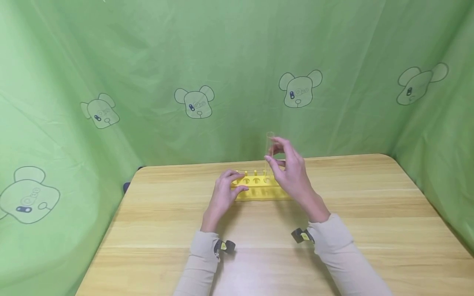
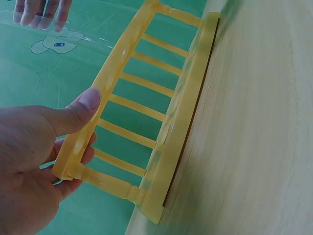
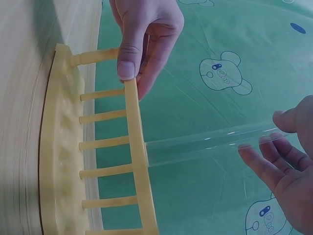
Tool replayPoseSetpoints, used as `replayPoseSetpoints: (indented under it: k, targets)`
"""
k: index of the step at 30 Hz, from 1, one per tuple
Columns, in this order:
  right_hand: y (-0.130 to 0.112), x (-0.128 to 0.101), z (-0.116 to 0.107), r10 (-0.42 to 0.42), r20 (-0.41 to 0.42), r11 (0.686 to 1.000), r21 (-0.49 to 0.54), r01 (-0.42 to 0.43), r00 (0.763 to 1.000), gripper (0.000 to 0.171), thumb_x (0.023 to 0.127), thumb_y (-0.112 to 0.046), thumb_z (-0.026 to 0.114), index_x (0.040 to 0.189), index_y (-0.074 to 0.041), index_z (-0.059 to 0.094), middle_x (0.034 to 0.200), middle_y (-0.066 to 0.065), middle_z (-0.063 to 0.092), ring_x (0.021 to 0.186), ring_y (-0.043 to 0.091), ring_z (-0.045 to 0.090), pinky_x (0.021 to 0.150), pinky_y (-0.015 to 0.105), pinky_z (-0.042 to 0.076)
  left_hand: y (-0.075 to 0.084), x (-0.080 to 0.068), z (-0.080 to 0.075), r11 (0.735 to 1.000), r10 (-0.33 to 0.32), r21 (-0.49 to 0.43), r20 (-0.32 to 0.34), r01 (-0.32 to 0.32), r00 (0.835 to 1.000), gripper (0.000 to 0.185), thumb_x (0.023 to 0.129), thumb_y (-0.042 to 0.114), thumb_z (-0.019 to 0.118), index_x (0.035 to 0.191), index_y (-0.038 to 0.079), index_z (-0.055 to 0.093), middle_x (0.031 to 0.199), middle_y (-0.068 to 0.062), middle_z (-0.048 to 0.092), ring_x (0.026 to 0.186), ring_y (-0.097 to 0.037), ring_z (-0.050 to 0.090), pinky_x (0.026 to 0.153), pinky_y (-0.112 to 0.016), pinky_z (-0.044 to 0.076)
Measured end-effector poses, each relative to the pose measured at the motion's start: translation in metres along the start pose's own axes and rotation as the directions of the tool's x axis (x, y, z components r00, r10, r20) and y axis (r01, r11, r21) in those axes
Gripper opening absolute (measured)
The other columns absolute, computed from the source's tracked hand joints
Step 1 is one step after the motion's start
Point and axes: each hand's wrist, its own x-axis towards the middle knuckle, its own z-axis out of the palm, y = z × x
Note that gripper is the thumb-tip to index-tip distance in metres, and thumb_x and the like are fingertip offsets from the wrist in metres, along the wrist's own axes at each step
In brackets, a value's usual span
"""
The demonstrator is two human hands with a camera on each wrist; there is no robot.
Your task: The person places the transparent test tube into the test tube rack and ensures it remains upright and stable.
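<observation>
A yellow test tube rack [image 1: 261, 194] stands upright near the back of the table, with a row of round holes in its top bar. My left hand [image 1: 222, 189] grips the rack's left end, thumb on the near side of the top bar and fingers behind. Between thumb and fingers, my right hand [image 1: 294, 170] pinches a clear test tube [image 3: 195, 144] near its upper part. The tube is upright over the rack, its lower end right at a hole in the top bar. No part of it shows below that bar in the right wrist view.
The wooden table [image 1: 155, 230] has its back edge just behind the rack. A green curtain [image 1: 237, 49] with bear-face drawings hangs behind and at both sides. Each wrist carries a small black camera [image 1: 226, 246] on its sleeve.
</observation>
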Motion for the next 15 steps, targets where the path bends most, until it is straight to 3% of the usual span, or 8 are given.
replayPoseSetpoints:
  k: [15]
  targets:
    - [0.0001, -0.0007, 0.002, 0.017, 0.008, 1.0, 0.0, -0.017, 1.0, 0.054, 0.093, 0.005, 0.071, 0.142, -0.001, 0.049, 0.106, 0.014, 0.063, 0.104, 0.028, 0.065, 0.084, 0.019, 0.058, 0.0014, -0.0001, -0.0007, 1.0, -0.012, -0.002, 0.01, 0.012, 1.0, 0.043, 0.083, 0.018, 0.084, 0.121, 0.002, 0.073, 0.117, -0.01, 0.068, 0.112, -0.025, 0.064, 0.104, -0.034, 0.052]
